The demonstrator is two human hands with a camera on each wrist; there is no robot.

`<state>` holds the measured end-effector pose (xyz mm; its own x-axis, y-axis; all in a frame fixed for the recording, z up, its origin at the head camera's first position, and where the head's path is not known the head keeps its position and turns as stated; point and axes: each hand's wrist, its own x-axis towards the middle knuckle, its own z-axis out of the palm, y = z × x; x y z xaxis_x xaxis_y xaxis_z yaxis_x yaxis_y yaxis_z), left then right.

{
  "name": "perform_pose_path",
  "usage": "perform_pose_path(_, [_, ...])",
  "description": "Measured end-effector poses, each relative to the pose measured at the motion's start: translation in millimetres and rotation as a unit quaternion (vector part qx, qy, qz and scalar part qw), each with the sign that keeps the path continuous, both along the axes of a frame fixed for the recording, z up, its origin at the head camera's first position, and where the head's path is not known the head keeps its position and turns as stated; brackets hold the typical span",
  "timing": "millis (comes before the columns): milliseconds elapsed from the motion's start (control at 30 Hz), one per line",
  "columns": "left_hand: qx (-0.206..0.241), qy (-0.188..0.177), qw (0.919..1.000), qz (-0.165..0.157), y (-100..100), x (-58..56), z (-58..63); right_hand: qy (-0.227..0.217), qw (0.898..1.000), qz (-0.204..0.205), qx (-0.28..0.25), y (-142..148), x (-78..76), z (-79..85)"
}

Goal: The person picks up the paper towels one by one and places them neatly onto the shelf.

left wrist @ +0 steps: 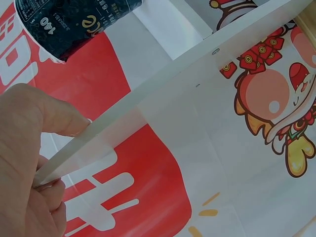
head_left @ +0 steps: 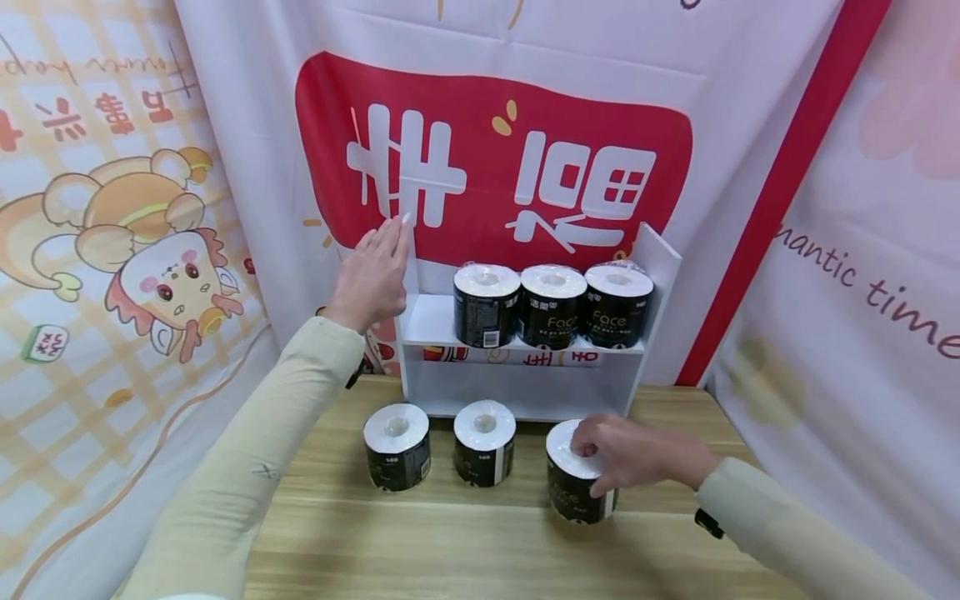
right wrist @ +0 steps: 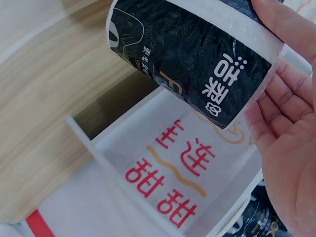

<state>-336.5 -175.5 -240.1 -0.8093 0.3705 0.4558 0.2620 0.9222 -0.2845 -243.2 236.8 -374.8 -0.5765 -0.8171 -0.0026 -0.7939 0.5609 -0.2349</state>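
A white two-tier shelf [head_left: 517, 392] stands on the wooden table. My left hand [head_left: 375, 279] grips the upper end of its left side panel; in the left wrist view the thumb lies on one face of the panel [left wrist: 118, 113] and the fingers curl behind it. In front of the shelf's right side, my right hand [head_left: 637, 454] holds a black-wrapped toilet paper roll [head_left: 573, 493] by its top and side. Whether that roll touches the table is unclear. Two similar rolls stand to its left, a middle roll [head_left: 483, 465] and a left roll [head_left: 397, 468].
Three more black-wrapped rolls stand side by side on the upper tier: a left one [head_left: 472, 315], a middle one [head_left: 551, 321] and a right one [head_left: 617, 312]. Printed cloth [head_left: 495, 33] hangs behind and on both sides. The wooden table [head_left: 450, 550] extends toward me.
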Motion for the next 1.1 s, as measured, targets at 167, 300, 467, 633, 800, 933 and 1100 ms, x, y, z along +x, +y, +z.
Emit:
perform_pose_path(167, [0.002, 0.002, 1.0, 0.0, 1, 0.6, 0.2, -0.003, 1.0, -0.015, -0.006, 11, -2.5, -0.2])
perform_pose_path(300, [0.005, 0.002, 1.0, 0.0, 2, 0.9, 1.2, 0.0, 1.0, -0.03, -0.009, 20, -5.3, 0.6])
perform_pose_path(467, [0.004, -0.002, 1.0, 0.002, 1, 0.9, 1.3, 0.03, 0.999, -0.037, -0.011, 28, -8.8, 2.3])
perform_pose_path(633, [0.004, -0.005, 1.0, 0.004, 1, 1.5, 0.3, 0.051, 0.998, -0.031, -0.024, 36, -14.2, 4.7])
perform_pose_path(800, [0.003, -0.002, 1.0, 0.005, 1, 1.2, -0.5, 0.041, 0.997, -0.053, -0.026, 41, -19.6, 11.2])
perform_pose_path(933, [0.003, -0.003, 1.0, 0.007, 1, 1.4, -0.1, 0.044, 0.996, -0.075, -0.019, 43, -22.2, 17.8])
perform_pose_path(1100, [0.0, -0.003, 1.0, 0.009, 1, 1.1, 0.3, 0.054, 0.995, -0.079, -0.023, 42, -25.6, 24.1])
